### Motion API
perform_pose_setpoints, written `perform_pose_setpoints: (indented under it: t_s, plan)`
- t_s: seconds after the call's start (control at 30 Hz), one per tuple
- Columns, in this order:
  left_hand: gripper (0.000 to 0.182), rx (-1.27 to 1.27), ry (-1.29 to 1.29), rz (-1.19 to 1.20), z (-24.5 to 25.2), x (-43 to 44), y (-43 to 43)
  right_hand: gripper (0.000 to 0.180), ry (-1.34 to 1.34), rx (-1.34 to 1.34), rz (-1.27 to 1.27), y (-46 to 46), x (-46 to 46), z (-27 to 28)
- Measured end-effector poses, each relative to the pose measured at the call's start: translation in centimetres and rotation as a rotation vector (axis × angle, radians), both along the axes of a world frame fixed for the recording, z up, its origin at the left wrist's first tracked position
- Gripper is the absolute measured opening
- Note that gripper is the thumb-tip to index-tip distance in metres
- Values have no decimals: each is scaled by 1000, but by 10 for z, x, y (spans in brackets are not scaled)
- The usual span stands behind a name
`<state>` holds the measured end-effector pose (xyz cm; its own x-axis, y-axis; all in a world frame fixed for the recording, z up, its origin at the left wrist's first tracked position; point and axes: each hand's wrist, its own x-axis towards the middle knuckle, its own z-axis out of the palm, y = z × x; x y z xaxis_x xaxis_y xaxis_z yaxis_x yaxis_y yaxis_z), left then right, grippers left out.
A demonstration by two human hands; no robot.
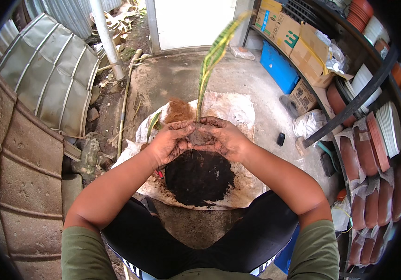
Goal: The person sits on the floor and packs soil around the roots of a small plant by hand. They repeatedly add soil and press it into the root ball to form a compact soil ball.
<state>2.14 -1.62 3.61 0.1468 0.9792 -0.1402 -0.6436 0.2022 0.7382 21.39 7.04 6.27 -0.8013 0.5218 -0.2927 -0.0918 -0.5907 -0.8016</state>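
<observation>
Both soil-covered hands, my left hand [174,140] and my right hand [225,137], are closed around the dark soil root ball [200,135] of an upright snake plant [205,71] with long, yellow-edged green leaves. They hold it just above the far side of a mound of black soil [198,178], which lies on a white woven sack [244,115]. Beyond my left hand is a heap of brown fibre [178,110]. A smaller striped leaf [154,125] stands just left of it. A small red object [159,173] lies at the soil's left edge, its kind unclear.
Shelves at the right hold cardboard boxes [286,33] and brown plastic planters [365,150]. A blue bin [278,64] stands below the boxes. A black object [281,139] lies on the concrete floor. Metal sheeting [51,77] and a pole [107,40] are at the left.
</observation>
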Motion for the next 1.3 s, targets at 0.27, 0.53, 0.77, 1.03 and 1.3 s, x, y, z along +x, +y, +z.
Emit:
perform_pose_setpoints:
  t_s: [0.27,0.53,0.77,1.03,1.3]
  plan:
    - [32,10,55,37,13,4,-3,39,-7,55,11,-2,0,7]
    - [35,32,59,-2,12,-1,-3,50,37,229,59,-5,-2,-1]
    - [38,5,4,63,17,1,-5,48,52,386,55,-5,-7,-2]
    - [55,149,95,-56,8,-10,-6,51,37,332,166,-3,-1,16]
    - [53,151,49,-54,17,-1,-4,51,50,139,99,6,9,13]
